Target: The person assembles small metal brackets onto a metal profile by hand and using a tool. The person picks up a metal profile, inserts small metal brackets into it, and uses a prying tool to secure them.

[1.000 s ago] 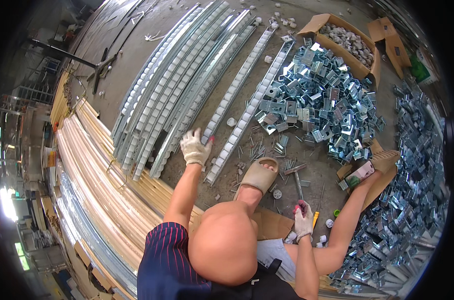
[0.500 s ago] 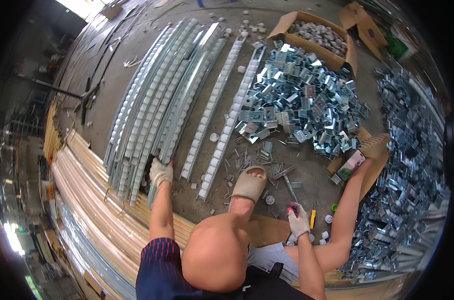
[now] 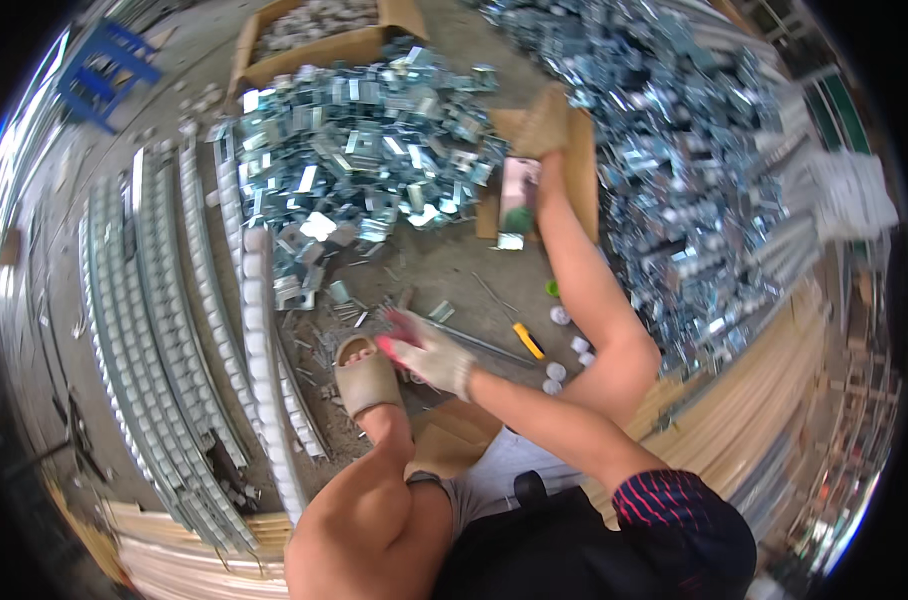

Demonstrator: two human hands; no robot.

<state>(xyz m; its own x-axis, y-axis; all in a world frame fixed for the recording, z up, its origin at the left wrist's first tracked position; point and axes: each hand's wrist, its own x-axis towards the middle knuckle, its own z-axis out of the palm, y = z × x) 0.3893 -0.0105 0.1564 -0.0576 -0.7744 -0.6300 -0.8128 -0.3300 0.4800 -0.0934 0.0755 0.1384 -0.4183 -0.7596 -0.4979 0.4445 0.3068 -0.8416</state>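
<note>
My right hand (image 3: 429, 352), in a pale glove with red-coated fingers, is above the floor beside my left foot's beige slipper (image 3: 367, 375). Motion blurs it, but the fingers look stretched out, and I see nothing in them. A long grey rod (image 3: 484, 346) lies just beyond it. To its right is a screwdriver with a yellow handle (image 3: 528, 341). A rail of white rollers (image 3: 261, 360) appears raised over the other rails, its near end passing behind my left knee. My left hand is out of view, so whether it holds that rail is hidden.
More roller rails (image 3: 134, 330) lie side by side at left. Ahead is a heap of shiny metal brackets (image 3: 374, 150), with a cardboard box (image 3: 319, 60) of small white parts behind it. Another metal heap (image 3: 664, 190) flanks my right leg. A blue stool (image 3: 104, 75) stands far left.
The view has swung right. My left hand has left the frame from the rail stack. My right hand has moved left toward my foot. One roller rail now appears lifted.
</note>
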